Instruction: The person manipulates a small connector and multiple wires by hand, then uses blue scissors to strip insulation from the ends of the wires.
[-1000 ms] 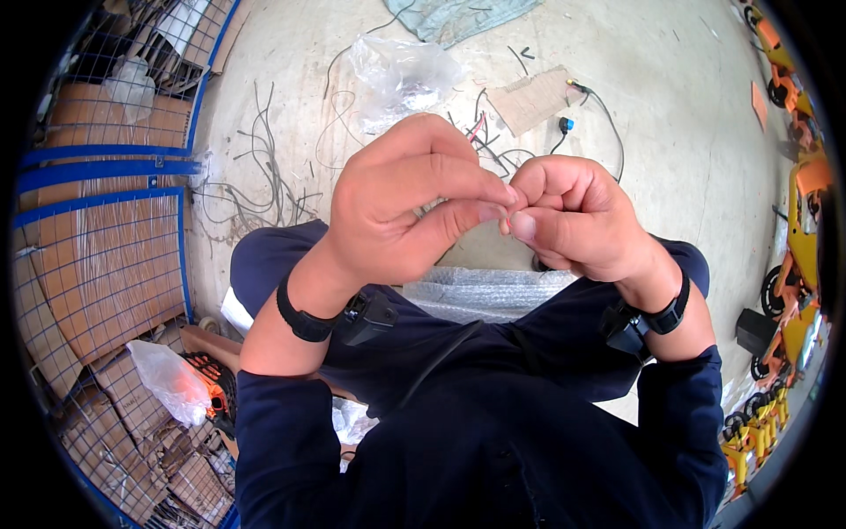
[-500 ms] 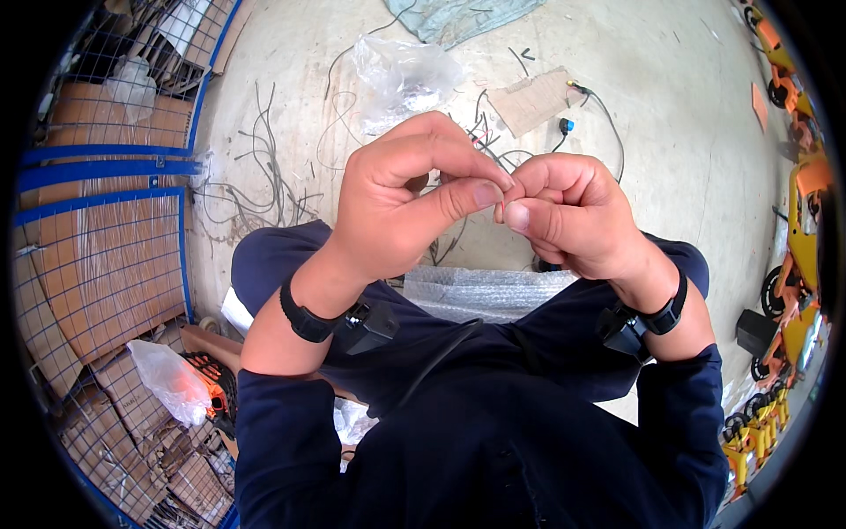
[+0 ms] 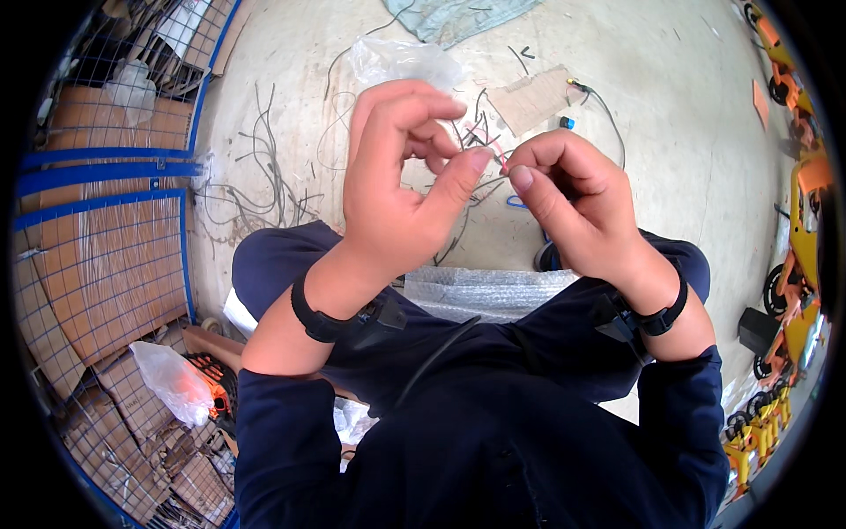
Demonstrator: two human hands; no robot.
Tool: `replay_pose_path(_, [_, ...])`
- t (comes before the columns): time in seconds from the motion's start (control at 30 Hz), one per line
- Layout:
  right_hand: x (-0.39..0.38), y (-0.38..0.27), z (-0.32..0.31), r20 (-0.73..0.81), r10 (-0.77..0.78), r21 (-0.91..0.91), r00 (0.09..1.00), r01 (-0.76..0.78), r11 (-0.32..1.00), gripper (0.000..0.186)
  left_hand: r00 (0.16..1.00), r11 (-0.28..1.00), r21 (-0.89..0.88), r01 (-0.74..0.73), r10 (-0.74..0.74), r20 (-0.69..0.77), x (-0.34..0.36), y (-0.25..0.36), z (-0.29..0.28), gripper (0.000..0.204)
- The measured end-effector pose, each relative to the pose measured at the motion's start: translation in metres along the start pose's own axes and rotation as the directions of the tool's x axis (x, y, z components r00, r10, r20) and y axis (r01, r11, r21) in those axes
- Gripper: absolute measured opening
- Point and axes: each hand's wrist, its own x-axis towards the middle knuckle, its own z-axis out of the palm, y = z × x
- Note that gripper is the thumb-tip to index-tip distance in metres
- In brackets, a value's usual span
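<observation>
My right hand (image 3: 573,203) pinches a thin red wire (image 3: 499,150) between thumb and index finger, just right of the center of the view. My left hand (image 3: 401,181) is beside it, thumb near the wire and fingers loosely curled apart; I see nothing held in it. Behind the hands are short black wire pieces (image 3: 480,119) on the floor, a small blue loop (image 3: 517,201) and a blue-and-black connector (image 3: 566,122).
A clear plastic bag (image 3: 401,57), cardboard sheet (image 3: 529,97), grey cloth (image 3: 458,13) and loose cables (image 3: 264,159) lie ahead. Bubble wrap (image 3: 485,291) lies between my legs. Blue mesh cages (image 3: 97,273) with cardboard are left; orange-and-yellow wheeled items (image 3: 802,220) line the right.
My left hand has moved up and away from the right fingertips, its fingers spreading. My right hand has risen slightly, and more of the red wire shows.
</observation>
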Motion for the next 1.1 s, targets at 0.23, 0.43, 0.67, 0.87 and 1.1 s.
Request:
replay_pose_path(0.23, [0.000,0.001,-0.004,-0.047,0.013,-0.207,0.999,-0.023,0.978,0.007,0.936,0.880,0.350,-0.322,0.241,0.256,-0.005,-0.010,-0.002,0.014])
replay_pose_path(0.43, [0.000,0.006,0.004,-0.051,-0.139,-0.348,0.989,0.113,0.931,0.010,0.910,0.764,0.508,-0.399,0.260,0.323,-0.007,-0.006,0.000,0.016])
replay_pose_path(0.67, [-0.002,0.007,0.006,-0.008,-0.125,-0.378,0.992,0.113,0.919,0.009,0.897,0.689,0.582,-0.432,0.264,0.354,-0.010,-0.008,-0.002,0.018])
replay_pose_path(0.87, [0.000,-0.009,0.001,0.040,0.205,-0.144,0.978,-0.198,0.970,0.006,0.937,0.824,0.474,-0.311,0.183,0.297,-0.006,-0.002,-0.006,0.015])
replay_pose_path(1.1, [0.003,-0.007,-0.008,0.074,0.256,0.088,0.964,-0.262,0.961,0.009,0.982,0.888,0.426,-0.176,0.129,0.137,0.010,-0.004,-0.022,0.008])
